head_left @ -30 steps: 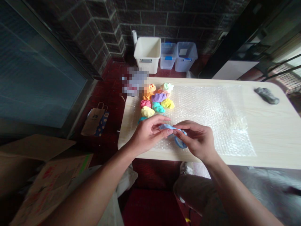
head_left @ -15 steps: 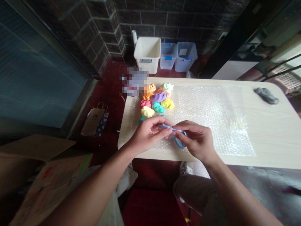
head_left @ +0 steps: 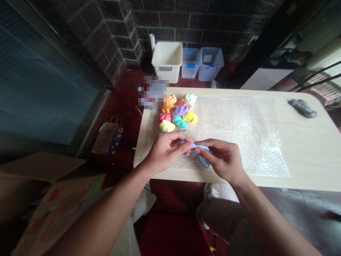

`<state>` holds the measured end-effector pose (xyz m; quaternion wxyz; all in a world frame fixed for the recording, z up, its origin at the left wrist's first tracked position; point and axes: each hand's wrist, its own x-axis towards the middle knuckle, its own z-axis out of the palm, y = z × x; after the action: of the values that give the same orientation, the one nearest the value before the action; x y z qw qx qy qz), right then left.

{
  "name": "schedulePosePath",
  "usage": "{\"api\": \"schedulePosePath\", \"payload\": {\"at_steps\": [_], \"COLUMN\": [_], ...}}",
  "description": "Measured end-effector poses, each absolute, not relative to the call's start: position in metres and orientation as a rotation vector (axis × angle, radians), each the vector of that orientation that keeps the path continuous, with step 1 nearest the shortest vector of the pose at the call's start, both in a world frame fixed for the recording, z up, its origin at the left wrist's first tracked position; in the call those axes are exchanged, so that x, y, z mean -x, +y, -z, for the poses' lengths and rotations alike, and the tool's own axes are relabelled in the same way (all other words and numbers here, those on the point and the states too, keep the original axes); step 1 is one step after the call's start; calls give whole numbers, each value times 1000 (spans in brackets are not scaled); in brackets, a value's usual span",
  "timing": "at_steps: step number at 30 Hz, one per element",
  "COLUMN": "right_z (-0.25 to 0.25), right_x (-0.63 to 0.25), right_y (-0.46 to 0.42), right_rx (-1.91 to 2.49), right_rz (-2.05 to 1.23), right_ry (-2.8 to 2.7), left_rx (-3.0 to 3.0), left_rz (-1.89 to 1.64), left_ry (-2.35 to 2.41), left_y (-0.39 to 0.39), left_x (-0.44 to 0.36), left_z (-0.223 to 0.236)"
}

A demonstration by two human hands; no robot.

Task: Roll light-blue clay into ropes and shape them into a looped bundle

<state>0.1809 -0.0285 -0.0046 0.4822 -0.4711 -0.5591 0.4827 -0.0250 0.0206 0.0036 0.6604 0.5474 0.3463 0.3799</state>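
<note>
My left hand (head_left: 169, 147) and my right hand (head_left: 222, 156) meet above the near side of the table, thumbs and fingers pinching a soft blue strip (head_left: 201, 147). The strip runs across the gap between the two pinches. A blue loop (head_left: 204, 162) hangs or lies just below my right fingers; whether it is one piece with the strip, I cannot tell. Beyond my left hand sit several coloured soft lumps, among them a purple one (head_left: 180, 110), a pale yellow one (head_left: 167, 126) and a turquoise one (head_left: 179, 121). Their material is unclear.
Bubble wrap (head_left: 234, 131) covers much of the wooden table (head_left: 306, 149). A grey object like a shoe (head_left: 303, 108) lies at the far right. Behind the table stand a white bin (head_left: 167, 73) and two clear boxes. An opened cardboard box (head_left: 57, 202) is at my left.
My left fingertips have shifted slightly left, and a little more of the blue strip shows between the hands. The lumps on the table look the same.
</note>
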Motion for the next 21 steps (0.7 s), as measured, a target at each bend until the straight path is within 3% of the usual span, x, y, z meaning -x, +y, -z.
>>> {"api": "schedulePosePath", "payload": {"at_steps": [21], "right_z": [3], "right_x": [-180], "right_y": [-29], "right_rx": [1127], "right_rz": [-1162], "right_ry": [-1315], "left_rx": [-1227], "left_rz": [-788], "left_ry": [740], "left_y": [20], "left_x": [26], "left_z": [-3]}}
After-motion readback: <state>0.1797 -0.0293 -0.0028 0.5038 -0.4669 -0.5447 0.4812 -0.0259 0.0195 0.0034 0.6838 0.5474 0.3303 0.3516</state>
